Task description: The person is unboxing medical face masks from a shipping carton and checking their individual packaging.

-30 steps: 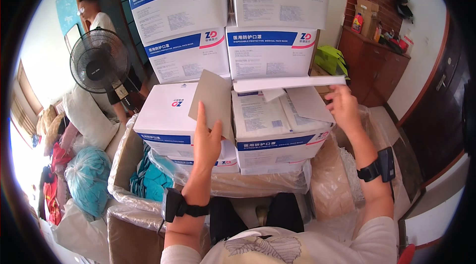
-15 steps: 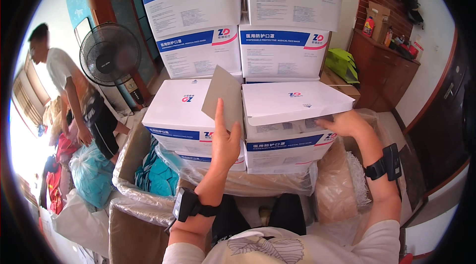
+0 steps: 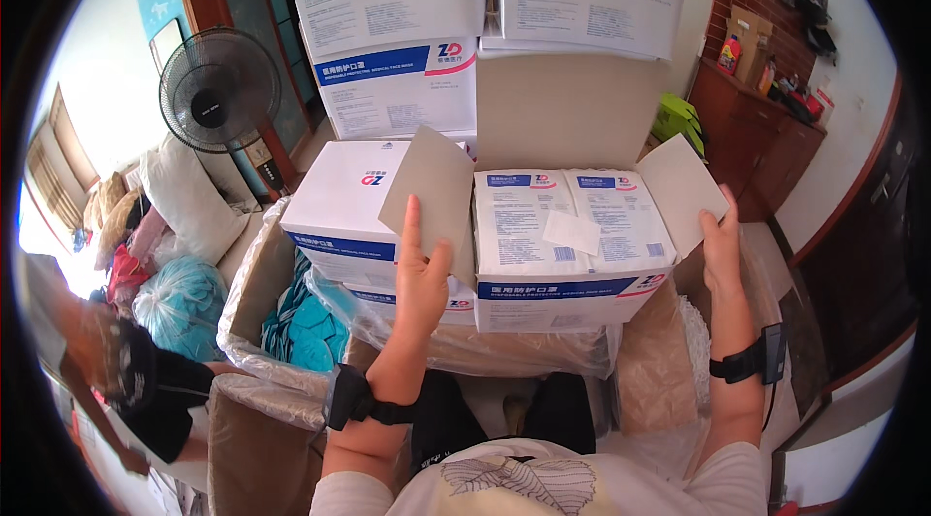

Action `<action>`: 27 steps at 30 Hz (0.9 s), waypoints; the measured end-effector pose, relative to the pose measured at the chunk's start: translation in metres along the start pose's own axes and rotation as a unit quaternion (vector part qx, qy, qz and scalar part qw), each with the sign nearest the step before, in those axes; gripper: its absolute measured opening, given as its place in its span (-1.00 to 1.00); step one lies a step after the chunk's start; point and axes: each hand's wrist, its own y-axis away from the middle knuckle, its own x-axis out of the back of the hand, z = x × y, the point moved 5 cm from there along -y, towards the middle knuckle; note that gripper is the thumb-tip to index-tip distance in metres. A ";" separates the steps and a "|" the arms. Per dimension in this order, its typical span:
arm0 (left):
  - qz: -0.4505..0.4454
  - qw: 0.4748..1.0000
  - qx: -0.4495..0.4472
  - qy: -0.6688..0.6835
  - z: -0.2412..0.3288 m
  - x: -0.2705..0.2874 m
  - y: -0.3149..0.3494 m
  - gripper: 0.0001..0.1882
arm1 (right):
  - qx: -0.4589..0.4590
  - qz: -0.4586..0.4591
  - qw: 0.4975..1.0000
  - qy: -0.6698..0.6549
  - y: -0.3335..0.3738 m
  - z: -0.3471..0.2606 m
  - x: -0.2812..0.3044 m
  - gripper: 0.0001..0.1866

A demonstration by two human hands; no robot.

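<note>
Head view, the only one I have: my left hand (image 3: 419, 269) presses flat, fingers straight, against the left side flap (image 3: 433, 188) of the open carton (image 3: 562, 288), pushing it up and outward; it closes on nothing. My right hand (image 3: 722, 246) does the same on the right side flap (image 3: 682, 190), fingers extended along its lower edge, thumb behind as far as I can tell. The rear flap (image 3: 567, 109) stands upright against the stacked white-and-blue cartons (image 3: 398, 31) behind. Holding both flaps apart leaves the top open, I judge, so the packed white packets (image 3: 567, 225) inside show, with a loose paper slip (image 3: 572, 232) lying on them. The carton sits directly ahead on a plastic-lined box (image 3: 465, 351), touching a closed carton (image 3: 354, 206) on its left. A standing fan (image 3: 219, 89) is off to the left; another person's dark sleeve (image 3: 155, 400) shows lower left.
</note>
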 end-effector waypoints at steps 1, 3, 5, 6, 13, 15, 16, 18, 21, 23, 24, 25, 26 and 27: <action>-0.019 0.998 -0.039 -0.037 0.002 -0.002 0.000 -0.34 | 0.112 0.066 0.983 0.131 0.003 -0.015 0.003 -0.47; -0.018 0.994 -0.072 -0.082 0.003 0.001 -0.001 -0.34 | 0.221 0.044 0.889 0.398 0.009 -0.055 -0.012 -0.41; -0.023 0.987 -0.107 -0.121 0.009 -0.007 0.001 -0.34 | 0.315 0.025 0.709 0.630 0.008 -0.066 -0.026 -0.34; -0.028 0.982 -0.120 -0.146 0.016 -0.017 0.003 -0.34 | 0.292 -0.070 0.727 0.618 -0.001 -0.053 -0.026 -0.31; -0.018 0.976 -0.146 -0.161 0.017 -0.029 0.001 -0.30 | 0.231 -0.329 0.698 0.593 -0.032 -0.075 -0.050 -0.19; -0.002 0.977 -0.140 -0.160 0.013 -0.021 0.002 -0.30 | 0.211 -0.393 0.664 0.600 -0.029 -0.081 -0.055 -0.15; 0.001 0.977 -0.133 -0.168 0.012 -0.020 0.002 -0.30 | 0.183 -0.407 0.649 0.616 -0.026 -0.088 -0.056 -0.13; 0.005 0.976 -0.126 -0.175 0.009 -0.018 0.002 -0.30 | 0.156 -0.420 0.632 0.632 -0.025 -0.089 -0.056 -0.11; 0.004 0.982 -0.131 -0.137 0.002 -0.014 0.001 -0.30 | 0.172 -0.445 0.617 0.626 -0.028 -0.080 -0.046 -0.10; 0.004 0.988 -0.124 -0.088 -0.006 -0.012 -0.002 -0.30 | 0.084 -0.452 0.627 0.629 -0.034 -0.069 -0.033 -0.13; 0.002 0.988 -0.125 -0.086 -0.007 -0.013 -0.001 -0.30 | 0.084 -0.450 0.627 0.630 -0.036 -0.065 -0.030 -0.13; 0.017 0.990 -0.114 -0.079 -0.009 -0.013 -0.001 -0.29 | 0.083 -0.450 0.641 0.617 -0.038 -0.059 -0.028 -0.14; 0.033 0.992 -0.102 -0.073 -0.012 -0.013 0.000 -0.28 | 0.082 -0.452 0.653 0.602 -0.038 -0.055 -0.028 -0.15; 0.033 0.992 -0.102 -0.073 -0.014 -0.015 0.000 -0.28 | 0.082 -0.451 0.653 0.602 -0.036 -0.053 -0.029 -0.15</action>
